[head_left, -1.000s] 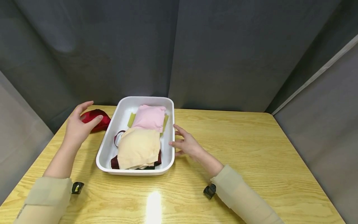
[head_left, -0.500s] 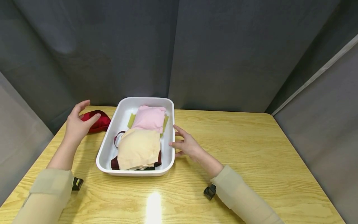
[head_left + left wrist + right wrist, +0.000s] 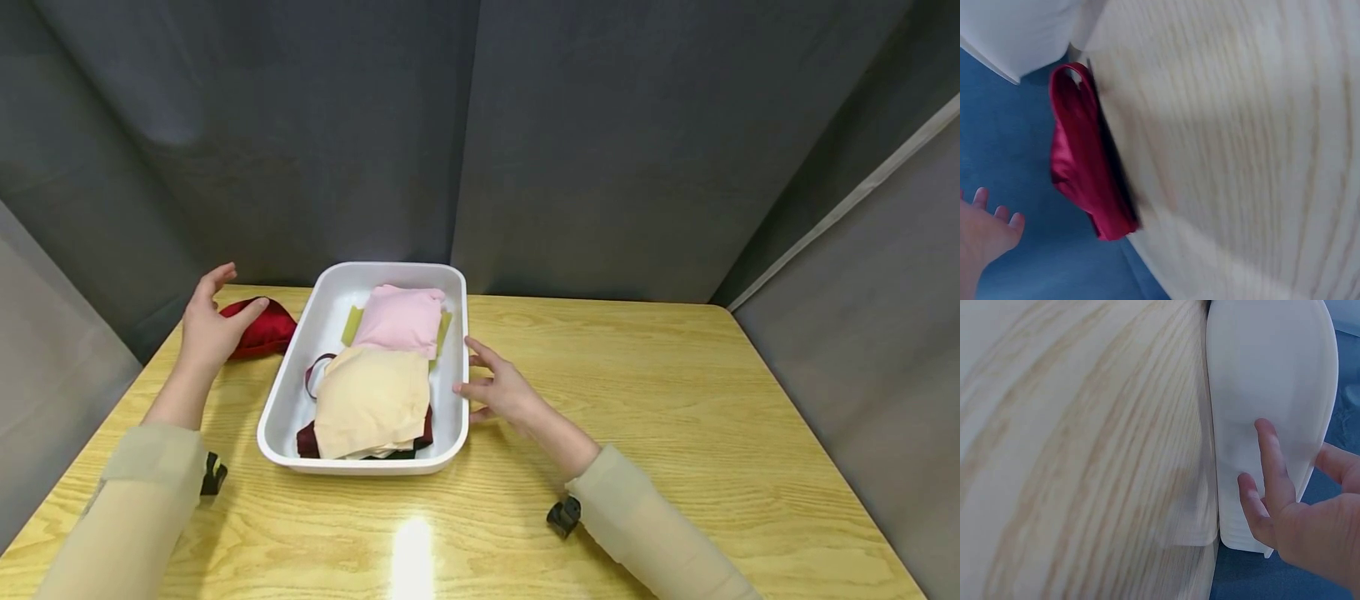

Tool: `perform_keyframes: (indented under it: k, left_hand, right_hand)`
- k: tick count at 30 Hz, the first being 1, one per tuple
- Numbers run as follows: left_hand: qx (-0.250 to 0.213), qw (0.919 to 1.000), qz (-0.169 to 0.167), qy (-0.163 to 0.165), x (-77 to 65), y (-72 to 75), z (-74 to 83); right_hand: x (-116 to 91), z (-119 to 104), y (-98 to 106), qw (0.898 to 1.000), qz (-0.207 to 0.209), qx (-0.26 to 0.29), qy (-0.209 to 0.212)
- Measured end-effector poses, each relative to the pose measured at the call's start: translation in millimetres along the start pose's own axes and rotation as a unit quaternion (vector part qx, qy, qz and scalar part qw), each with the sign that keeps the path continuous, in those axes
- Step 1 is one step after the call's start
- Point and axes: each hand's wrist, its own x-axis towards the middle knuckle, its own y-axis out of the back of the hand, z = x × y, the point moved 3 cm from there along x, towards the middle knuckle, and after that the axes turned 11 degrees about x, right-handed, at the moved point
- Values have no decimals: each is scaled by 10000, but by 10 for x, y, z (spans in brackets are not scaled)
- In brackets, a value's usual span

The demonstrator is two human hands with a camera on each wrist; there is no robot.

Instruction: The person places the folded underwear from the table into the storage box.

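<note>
In the head view, a white plastic tray (image 3: 285,400) holds a pink padded cloth piece (image 3: 402,317) and a folded cream cloth (image 3: 372,396), with dark red fabric (image 3: 307,439) showing beneath the cream one. My right hand (image 3: 506,392) is at the tray's right wall. Its thumb reaches over the rim and its spread fingers (image 3: 1272,459) lie along the outside. Left of the tray, a shiny red satin fabric piece (image 3: 266,327) with a loop at one end lies on the table. My left hand (image 3: 991,231), fingers spread, is beside it and apart from it in the left wrist view.
The tray stands on a wooden table (image 3: 675,433) near its back edge, before a dark grey curtain (image 3: 337,150). A thin dark red band (image 3: 310,375) and yellow-green strips (image 3: 351,325) also lie in the tray. Lighter grey curtains (image 3: 885,350) hang at the sides.
My left hand has shifted slightly left and away from the red satin piece, and its forearm has swung forward and right. My right hand stays at the tray's side.
</note>
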Motion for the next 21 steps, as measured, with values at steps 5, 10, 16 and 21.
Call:
perform_keyframes:
  k: [5,10,16,21]
  left_hand:
    - [-7,9997,-129,208,54,-23,-136]
    - [-20,9981,-134,607,83,-31,-289]
    - [49,9953,-113,961,102,-28,-472]
    - [305,9946,-191,969,107,-2,-544]
  right_hand:
    - [-4,-3,-1,10000,12,2,-3]
    - [-12,-3,7,10000,3,-55,41]
    - [-1,10,8,10000,8,-73,7]
    - [13,7,4,10000,1,-61,22]
